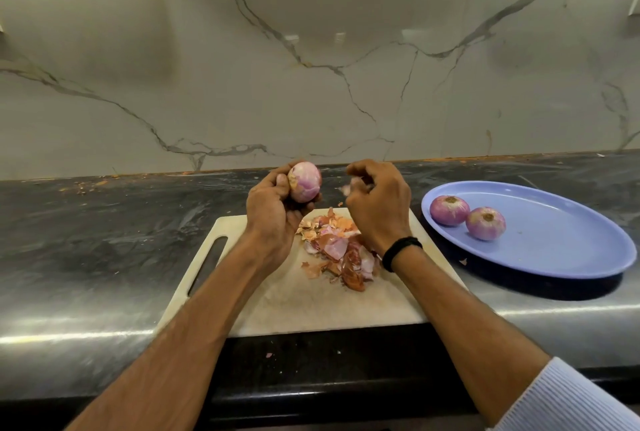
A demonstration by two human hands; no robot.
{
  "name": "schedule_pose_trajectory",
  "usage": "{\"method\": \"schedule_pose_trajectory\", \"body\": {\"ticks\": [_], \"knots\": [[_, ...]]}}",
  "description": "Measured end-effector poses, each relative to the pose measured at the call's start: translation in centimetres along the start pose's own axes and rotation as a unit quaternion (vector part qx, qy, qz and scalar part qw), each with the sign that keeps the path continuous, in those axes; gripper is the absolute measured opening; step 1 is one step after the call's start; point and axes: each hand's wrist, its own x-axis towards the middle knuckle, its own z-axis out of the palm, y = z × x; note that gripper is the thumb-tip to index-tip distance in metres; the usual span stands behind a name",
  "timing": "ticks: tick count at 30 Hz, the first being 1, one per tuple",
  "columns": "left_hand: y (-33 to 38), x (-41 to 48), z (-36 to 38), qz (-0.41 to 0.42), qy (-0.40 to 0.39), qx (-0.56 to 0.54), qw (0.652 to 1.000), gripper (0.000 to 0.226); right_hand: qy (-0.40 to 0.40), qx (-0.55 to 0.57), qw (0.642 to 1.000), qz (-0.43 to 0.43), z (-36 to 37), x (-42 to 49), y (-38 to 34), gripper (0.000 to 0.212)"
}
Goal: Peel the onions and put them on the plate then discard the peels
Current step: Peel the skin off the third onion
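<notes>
Around: a peeled onion (449, 210) and a second peeled onion (485, 223) sit side by side, cut tops up, on the left part of the plate (554, 257). That's at the right of the frame, well apart from both hands.
Board: the cutting board (311, 306) is bottom center on the tabletop (104, 240), with its handle slot on the left edge.
In the way: the peel pile (339, 250) is on the far half of the board, right below the hands. The right wrist covers its right edge.
Strays: one stray flake (463, 261) lies on the tabletop just beside the plate's near rim, and there are orange crumbs along the foot of the wall (311, 67).
Left hand: the left hand (273, 209) is raised above the board's far edge, its grip wrapped around the onion (304, 181) from below and the left.
Right hand: the right hand (377, 209) is just right of the onion, not touching it. Its fingers are curled in a narrow grip, pinching a pale peel scrap (349, 188), which is kinda blurry.
Wrist stuff: there's a black wristband (401, 250) on the right wrist and a striped sleeve (571, 399) at bottom right.
Onion look: it's round, pink-purple and glossy, with a papery tan patch left on its left side.
Materials: the peels are dry, curled flakes, orange-brown to pink. The plate is a smooth blue oval, the board is pale and scuffed, the tabletop is dark and shiny, and the wall is veined marble.
</notes>
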Motion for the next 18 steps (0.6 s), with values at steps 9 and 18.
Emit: {"method": "schedule_pose_trajectory", "body": {"ticks": [9, 18], "knots": [[0.1, -0.4, 0.3, -0.034, -0.041, 0.027, 0.998, 0.033, -0.108, 0.139, 0.984, -0.014, 0.4, -0.7, -1.3, 0.022], [0.0, -0.9, 0.1, -0.030, -0.123, 0.069, 0.990, 0.026, -0.076, 0.127, 0.989, -0.020, 0.3, -0.5, -1.0, 0.009]]}}
